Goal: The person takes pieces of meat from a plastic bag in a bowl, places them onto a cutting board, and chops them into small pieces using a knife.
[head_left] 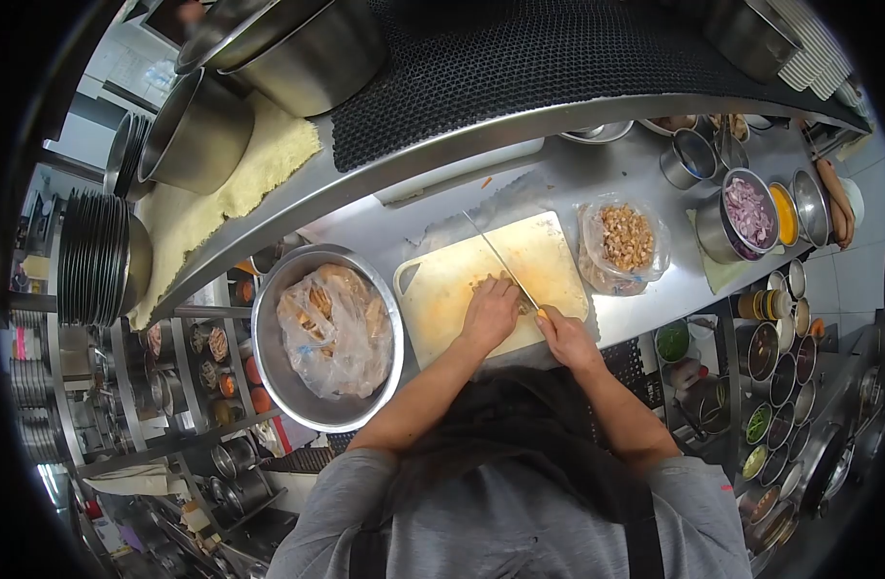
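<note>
My right hand is closed around the handle of a kitchen knife, whose long blade points away across a pale cutting board. My left hand, fingers bent and held together, presses brownish meat onto the board just left of the blade. The fingers partly hide the meat. To the left, a large metal bowl holds a clear plastic bag with more pieces of meat. Right of the board, diced meat fills an open plastic bag.
A pot of chopped purple onion stands farther right, beside a container of orange food. Overhead runs a shelf with a black mat, large pots and stacked dark plates. Several food containers sit low on the right.
</note>
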{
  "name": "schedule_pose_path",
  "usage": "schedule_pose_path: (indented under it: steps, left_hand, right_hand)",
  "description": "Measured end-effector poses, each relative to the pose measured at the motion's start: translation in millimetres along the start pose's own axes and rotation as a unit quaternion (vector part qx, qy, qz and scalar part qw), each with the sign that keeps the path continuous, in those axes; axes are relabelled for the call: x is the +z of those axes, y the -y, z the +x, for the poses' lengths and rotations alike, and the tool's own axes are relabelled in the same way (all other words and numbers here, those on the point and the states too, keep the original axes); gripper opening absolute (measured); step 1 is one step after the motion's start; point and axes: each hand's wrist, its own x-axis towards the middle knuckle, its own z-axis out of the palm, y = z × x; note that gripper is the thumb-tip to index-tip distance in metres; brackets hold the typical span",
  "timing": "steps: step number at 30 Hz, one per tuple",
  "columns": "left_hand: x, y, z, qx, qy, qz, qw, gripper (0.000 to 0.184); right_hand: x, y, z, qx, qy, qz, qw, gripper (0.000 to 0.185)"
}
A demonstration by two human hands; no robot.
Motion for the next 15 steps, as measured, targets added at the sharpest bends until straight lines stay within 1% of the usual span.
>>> schedule_pose_path:
  steps: [1, 2, 3, 4, 6, 8, 9, 11, 12, 14, 15]
  left_hand:
    - [-3.3, -1.3, 0.6, -0.015, 0.024, -0.007, 1.0, 0.013]
    - [-6.6, -2.1, 2.3, -0.03, 0.047, -0.014, 0.998, 0.012]
    - [-11.0, -1.9, 4.6, -0.029, 0.046, -0.013, 0.998, 0.012]
    - [-16.7, -1.0, 5.9, -0.025, 0.041, -0.032, 0.998, 0.013]
    - [-25.5, 7.2, 8.5, -0.017, 0.039, -0.053, 0.998, 0.014]
    - [-33.8, 18.6, 12.2, -0.027, 0.117, -0.043, 0.992, 0.031]
    - [-37.8, 16.8, 13.9, -0.025, 0.118, -0.042, 0.992, 0.031]
    - [-46.3, 13.0, 17.7, 0.022, 0.228, 0.06, 0.972, 0.05]
    - [-45.0, 13.9, 16.6, 0.022, 0.226, 0.062, 0.972, 0.05]
    - [-38.4, 17.8, 13.2, 0.064, 0.267, 0.114, 0.955, 0.059]
    - [-36.4, 19.8, 14.1, 0.066, 0.267, 0.114, 0.955, 0.059]
  right_hand:
    - [-1.2, 2.6, -2.0, -0.001, 0.0, 0.0, 1.0, 0.027]
    - [-4.3, 5.4, -4.9, 0.009, -0.011, 0.031, 0.999, 0.028]
    - [-8.8, 9.4, -6.6, 0.018, -0.021, 0.063, 0.998, 0.029]
    - [-13.8, 13.3, -8.7, 0.019, -0.022, 0.063, 0.998, 0.029]
    - [-23.1, 16.9, -13.3, 0.054, -0.044, 0.106, 0.992, 0.03]
    - [-24.7, 5.0, -16.2, 0.066, -0.047, 0.094, 0.992, 0.03]
    - [-26.2, 1.6, -17.1, 0.076, -0.048, 0.082, 0.993, 0.03]
    - [-28.1, -0.3, -22.0, 0.084, -0.047, 0.071, 0.993, 0.03]
    - [-28.0, -0.1, -25.3, 0.094, -0.045, 0.061, 0.993, 0.03]
    - [-22.9, -2.7, -32.9, 0.104, -0.043, 0.053, 0.992, 0.031]
    - [-21.7, -3.0, -34.7, 0.117, -0.043, 0.046, 0.991, 0.032]
